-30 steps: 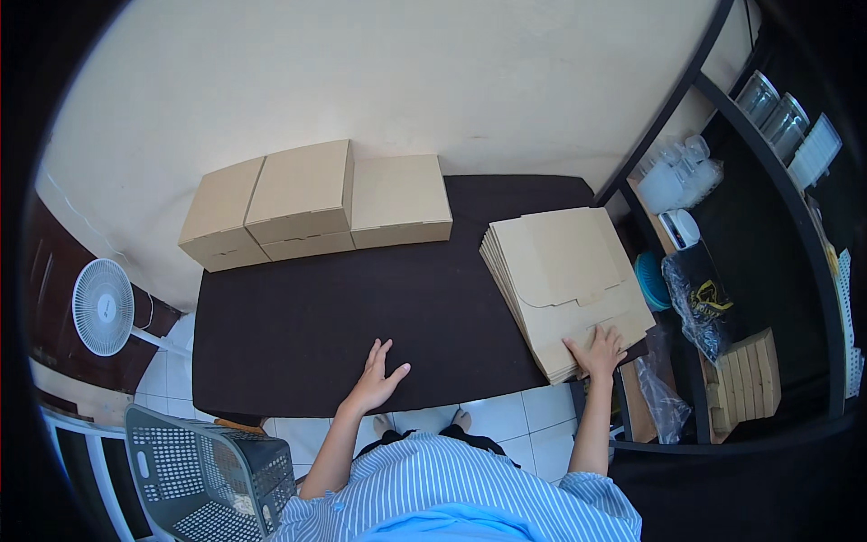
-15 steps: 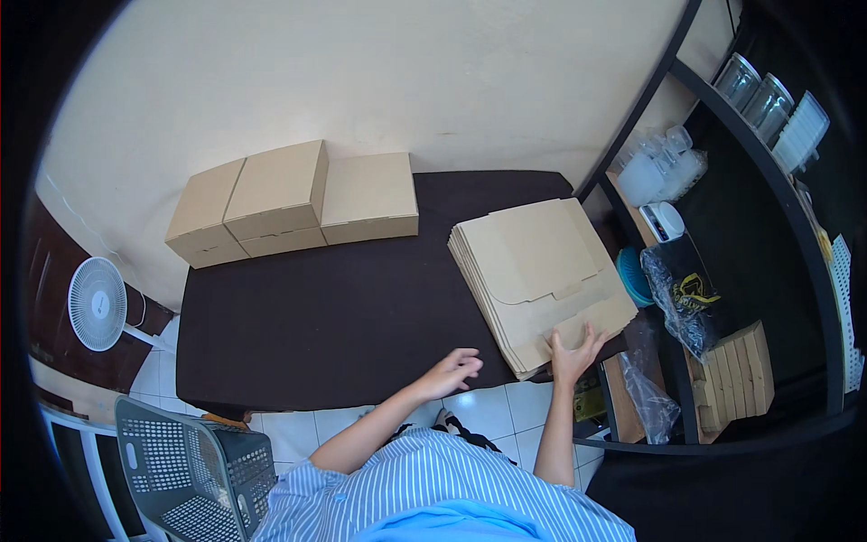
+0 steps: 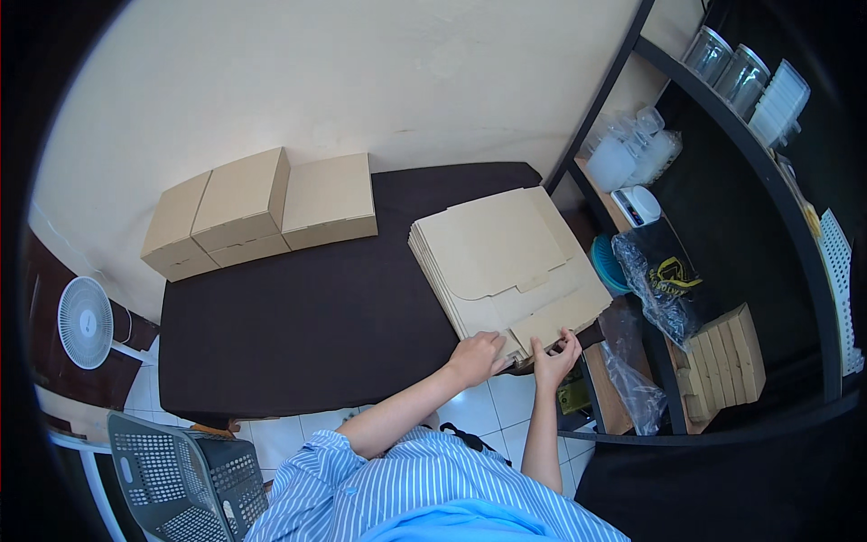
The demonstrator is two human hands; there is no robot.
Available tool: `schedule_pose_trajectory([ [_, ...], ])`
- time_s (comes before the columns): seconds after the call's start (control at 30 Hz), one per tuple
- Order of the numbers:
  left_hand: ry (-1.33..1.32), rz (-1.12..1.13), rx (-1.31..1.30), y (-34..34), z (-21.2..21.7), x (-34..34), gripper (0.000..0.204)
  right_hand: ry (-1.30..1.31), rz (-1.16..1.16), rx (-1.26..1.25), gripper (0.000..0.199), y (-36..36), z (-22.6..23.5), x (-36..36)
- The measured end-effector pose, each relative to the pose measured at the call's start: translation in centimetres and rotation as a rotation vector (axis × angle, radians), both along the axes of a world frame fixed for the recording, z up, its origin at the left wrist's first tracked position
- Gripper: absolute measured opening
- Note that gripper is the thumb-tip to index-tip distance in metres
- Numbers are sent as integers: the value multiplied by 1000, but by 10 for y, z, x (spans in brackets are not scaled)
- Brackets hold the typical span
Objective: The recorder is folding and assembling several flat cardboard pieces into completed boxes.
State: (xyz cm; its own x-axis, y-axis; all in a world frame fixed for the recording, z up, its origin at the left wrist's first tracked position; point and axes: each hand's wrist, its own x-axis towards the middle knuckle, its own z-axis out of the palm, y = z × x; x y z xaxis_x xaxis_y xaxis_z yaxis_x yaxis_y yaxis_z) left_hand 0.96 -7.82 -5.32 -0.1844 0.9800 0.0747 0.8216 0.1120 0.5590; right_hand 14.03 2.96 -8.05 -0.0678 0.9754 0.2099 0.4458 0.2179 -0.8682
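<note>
A stack of flattened brown cardboard boxes (image 3: 506,248) lies at a slant on the right of the dark cloth-covered table (image 3: 307,334). My left hand (image 3: 477,359) is at the stack's near left corner, fingers curled over the top flat box's edge. Along the near edge, my right hand (image 3: 553,363) pinches the front flap of that same flat box, thumb and fingertips bent round it. The undersides of both hands' grips are partly hidden. Several folded cardboard boxes (image 3: 330,194) stand closed in a row at the table's back left.
To the right rises a dark shelf (image 3: 713,95) with jars, plastic containers (image 3: 623,158), a white kitchen scale (image 3: 639,206), a teal basket (image 3: 608,264) and upright cardboard pieces (image 3: 722,361). A grey plastic basket (image 3: 172,470) and a white fan (image 3: 86,322) stand at left.
My left hand has come right, from over the table to the stack's near corner. The right hand has shifted slightly along the near edge and curled its fingers. The view has turned slightly.
</note>
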Motion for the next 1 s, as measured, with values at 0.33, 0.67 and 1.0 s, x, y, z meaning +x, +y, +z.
schedule_pose_trajectory([
  [0.33,-117,139,176,-13,46,-35,19,701,-84,-444,41,-12,0,7],
  [0.67,41,-10,454,-131,77,-77,10,1275,154,-866,59,-16,28,37],
  [1.0,136,304,339,-296,38,-73,17,366,653,-575,61,-60,23,-6],
])
